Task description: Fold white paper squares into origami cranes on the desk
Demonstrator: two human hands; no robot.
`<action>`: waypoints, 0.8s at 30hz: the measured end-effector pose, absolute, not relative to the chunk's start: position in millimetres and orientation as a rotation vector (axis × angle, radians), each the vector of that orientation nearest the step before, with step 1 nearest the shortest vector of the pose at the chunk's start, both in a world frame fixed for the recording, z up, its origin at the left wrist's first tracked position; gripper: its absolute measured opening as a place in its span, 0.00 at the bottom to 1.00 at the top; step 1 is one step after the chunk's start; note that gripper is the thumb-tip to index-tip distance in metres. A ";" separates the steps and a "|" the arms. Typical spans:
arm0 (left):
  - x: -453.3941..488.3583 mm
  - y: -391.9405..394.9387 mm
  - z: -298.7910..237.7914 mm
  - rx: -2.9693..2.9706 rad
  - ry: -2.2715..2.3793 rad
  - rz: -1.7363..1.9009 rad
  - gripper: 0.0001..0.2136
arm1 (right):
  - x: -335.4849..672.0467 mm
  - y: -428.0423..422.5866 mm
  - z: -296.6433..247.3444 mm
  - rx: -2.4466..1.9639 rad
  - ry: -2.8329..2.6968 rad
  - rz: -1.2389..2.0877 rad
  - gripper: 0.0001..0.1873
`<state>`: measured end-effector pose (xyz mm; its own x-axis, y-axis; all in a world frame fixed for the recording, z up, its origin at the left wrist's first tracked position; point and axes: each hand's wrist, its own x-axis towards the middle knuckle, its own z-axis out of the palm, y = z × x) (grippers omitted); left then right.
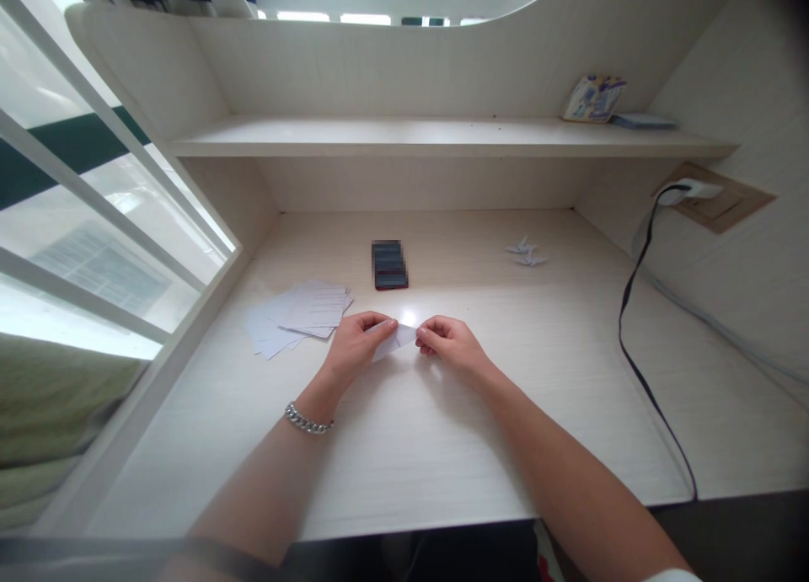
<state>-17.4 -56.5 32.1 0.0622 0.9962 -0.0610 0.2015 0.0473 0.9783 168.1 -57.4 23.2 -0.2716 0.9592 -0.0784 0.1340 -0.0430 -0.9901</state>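
A small folded piece of white paper (395,341) is held between my two hands, just above the desk. My left hand (357,342) pinches its left part between thumb and fingers. At the right tip of the paper, my right hand (452,344) closes thumb and fingertips on the corner. Left of my left hand lies a loose pile of white paper sheets (309,306), some with lines on them. A dark phone-like rectangle (390,264), blurred out on its face, rests beyond my hands. Small folded white paper pieces, perhaps cranes (526,251), sit farther back on the right.
The pale wooden desk (404,464) has a shelf (392,136) above its back, holding a small colourful packet (594,98). From a wall socket (717,196) a black cable (623,329) runs down over the desk's right side. White rails (94,186) border the left.
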 end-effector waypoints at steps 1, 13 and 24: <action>-17.4 -57.0 33.0 1.370 1.318 0.978 0.13 | 168.9 -57.5 23.5 -1.213 -1.488 1.393 0.10; -25.6 -57.3 36.0 1.534 1.169 0.665 0.07 | 184.3 -53.5 30.6 -1.148 -1.540 1.450 0.07; -15.7 -61.1 37.2 1.614 1.168 0.744 0.11 | 180.1 -54.2 26.7 -1.120 -1.569 1.445 0.07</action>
<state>-15.7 -61.1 37.2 0.3517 0.9341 -0.0609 0.3397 -0.0668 0.9382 180.1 -54.2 26.7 -0.3668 0.9289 -0.0507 0.1272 -0.0039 -0.9919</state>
